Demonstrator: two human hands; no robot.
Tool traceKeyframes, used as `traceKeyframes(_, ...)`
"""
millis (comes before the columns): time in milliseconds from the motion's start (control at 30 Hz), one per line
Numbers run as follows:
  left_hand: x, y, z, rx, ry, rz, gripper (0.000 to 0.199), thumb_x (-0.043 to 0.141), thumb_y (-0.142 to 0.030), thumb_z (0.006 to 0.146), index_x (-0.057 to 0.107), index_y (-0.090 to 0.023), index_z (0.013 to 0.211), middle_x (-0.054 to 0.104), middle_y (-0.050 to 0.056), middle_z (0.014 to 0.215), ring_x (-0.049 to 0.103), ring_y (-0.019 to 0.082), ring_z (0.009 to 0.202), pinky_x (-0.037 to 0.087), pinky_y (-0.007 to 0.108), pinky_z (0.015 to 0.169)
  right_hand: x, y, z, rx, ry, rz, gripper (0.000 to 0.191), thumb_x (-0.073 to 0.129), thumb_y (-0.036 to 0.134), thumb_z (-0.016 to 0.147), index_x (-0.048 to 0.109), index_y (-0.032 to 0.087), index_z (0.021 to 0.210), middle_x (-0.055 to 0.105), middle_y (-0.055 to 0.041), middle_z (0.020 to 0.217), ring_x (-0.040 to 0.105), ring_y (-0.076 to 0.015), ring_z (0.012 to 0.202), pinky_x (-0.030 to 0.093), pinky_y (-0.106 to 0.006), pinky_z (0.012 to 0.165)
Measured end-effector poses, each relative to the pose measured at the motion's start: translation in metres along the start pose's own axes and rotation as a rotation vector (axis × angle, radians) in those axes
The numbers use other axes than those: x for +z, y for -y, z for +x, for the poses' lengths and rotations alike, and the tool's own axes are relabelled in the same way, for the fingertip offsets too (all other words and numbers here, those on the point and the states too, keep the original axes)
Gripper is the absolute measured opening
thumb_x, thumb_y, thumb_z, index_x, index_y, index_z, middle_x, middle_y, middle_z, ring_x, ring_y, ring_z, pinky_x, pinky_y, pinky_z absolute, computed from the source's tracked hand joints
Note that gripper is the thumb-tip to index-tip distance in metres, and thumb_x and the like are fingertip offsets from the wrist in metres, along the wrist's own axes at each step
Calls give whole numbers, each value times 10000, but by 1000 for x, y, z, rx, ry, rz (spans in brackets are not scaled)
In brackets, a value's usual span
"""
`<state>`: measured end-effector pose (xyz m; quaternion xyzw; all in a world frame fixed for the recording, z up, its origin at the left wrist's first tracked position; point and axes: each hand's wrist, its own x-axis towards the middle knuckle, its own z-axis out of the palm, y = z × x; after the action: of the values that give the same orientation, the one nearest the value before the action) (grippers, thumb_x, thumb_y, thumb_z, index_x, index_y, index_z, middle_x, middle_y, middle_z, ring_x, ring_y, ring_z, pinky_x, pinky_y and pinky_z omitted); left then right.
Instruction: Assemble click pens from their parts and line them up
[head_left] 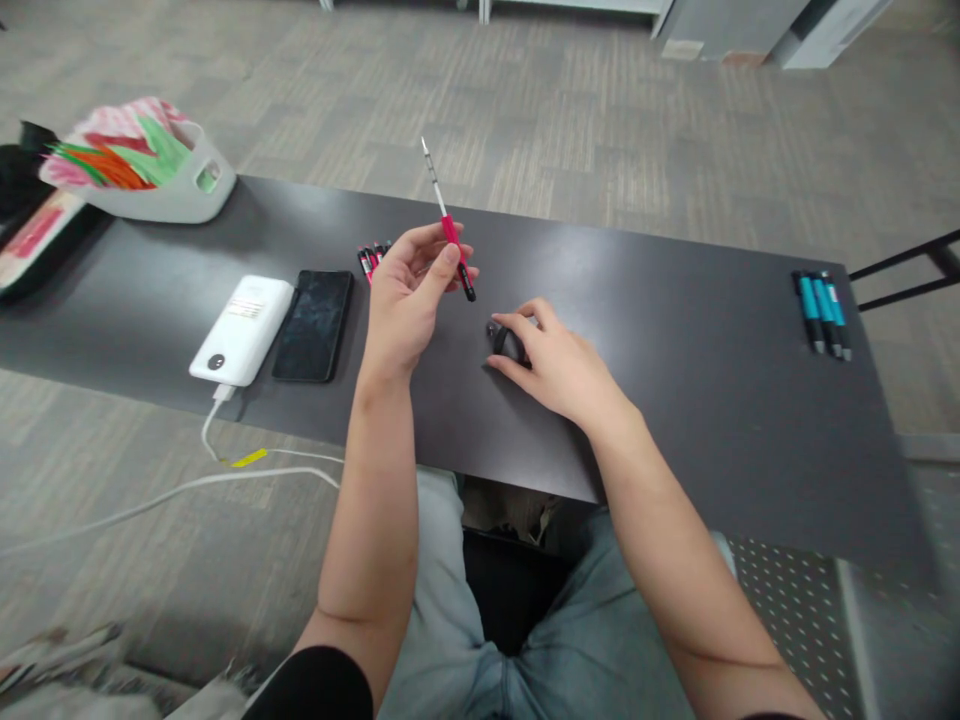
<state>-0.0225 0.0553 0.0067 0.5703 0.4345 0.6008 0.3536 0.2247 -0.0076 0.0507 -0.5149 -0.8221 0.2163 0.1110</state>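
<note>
The red pen point(452, 234) is pinched between thumb and fingers of the left hand point(401, 300), tilted above the counter point(697, 420), its pale rod exposed. The dark piece point(507, 343) is enclosed by curled fingers of the right hand point(570, 372), down on the counter. If the pinch were loosened, the pen could be dropped; if the rod were knocked sideways, it could be bent, being so thin. The dark piece, apparently rounded (its far side is hidden), might be rolled if released carelessly. The cable point(208, 430), draped over the near edge left of the left hand, could be snagged by a sleeve, and the white power bank point(241, 332) dragged.

Smooth, straight barrels are seen on the red pens point(367, 262) just beside the left hand and the blue pens point(825, 312) well right of the right hand. A flat, glossy slab is formed by the phone point(313, 326); the counter is matte and faintly reflective.
</note>
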Motion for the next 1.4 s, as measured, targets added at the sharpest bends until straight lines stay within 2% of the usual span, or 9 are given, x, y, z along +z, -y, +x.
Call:
traceKeyframes(233,3,-7,2,-32,19,54,537,974,-766,1150,869,-292,1380,956,95,1325,955,275,1177,812,377,1010,3,1,1,15,29,-57,513,740,461,1245,836,252,1703,710,-231,1721,871,-436,1234,790,-590,1000)
traceKeyframes(433,7,6,1,38,52,83,599,908,-823,1173,852,-277,1412,933,89,1326,940,260,1174,808,386,1037,6,-4,4,40,-6,11,424,760,436,1224,829,264,1605,735,-189,1659,852,-352,1076,765,-552,1043)
traceKeyframes(700,13,6,0,10,51,97,548,966,-743,1155,857,-257,1383,926,93,1255,924,256,1110,782,374,1010,7,-18,6,-13,-80,218,308,823,341,1092,827,271,1392,788,-154,1552,783,-284,953,739,-530,1064)
traceKeyframes(800,18,3,-1,1,62,91,542,965,-735,1155,854,-257,1387,927,94,1248,919,254,1101,768,363,991,6,-26,6,-41,-179,376,430,920,449,1025,847,300,1422,804,-125,1507,754,-266,930,748,-500,977)
traceKeyframes(900,27,-3,-3,0,90,76,563,964,-765,1141,859,-262,1370,932,100,1237,915,258,1088,756,354,958,-1,-37,2,-62,-268,553,548,956,658,1006,890,328,1439,803,-121,1465,751,-272,975,727,-450,847)
traceKeyframes(1000,40,-14,-8,1,154,58,550,990,-771,1108,877,-277,1319,944,100,1219,903,259,1040,752,360,921,-13,-52,-5,-33,-343,774,625,847,888,1031,910,344,1333,817,-116,1405,762,-280,1009,714,-432,799)
traceKeyframes(1133,63,-27,-15,20,279,63,394,983,-641,1116,913,-280,1257,955,77,1143,888,262,977,756,391,929,-30,-77,-20,122,-444,986,758,687,1048,1065,877,356,1308,830,-85,1277,778,-251,934,686,-380,725)
traceKeyframes(1267,87,-32,-24,48,400,83,265,943,-521,1116,948,-284,1233,972,77,1159,909,281,1006,758,429,992,-41,-103,-36,247,-556,997,803,759,1093,1031,876,346,1301,827,-43,1129,733,-190,774,649,-332,676)
traceKeyframes(1400,103,-27,-30,58,499,119,275,917,-546,1109,978,-304,1225,981,81,1130,908,300,995,758,443,962,-43,-126,-50,294,-706,998,683,972,963,964,875,334,1215,836,-6,1063,673,-138,675,610,-294,641)
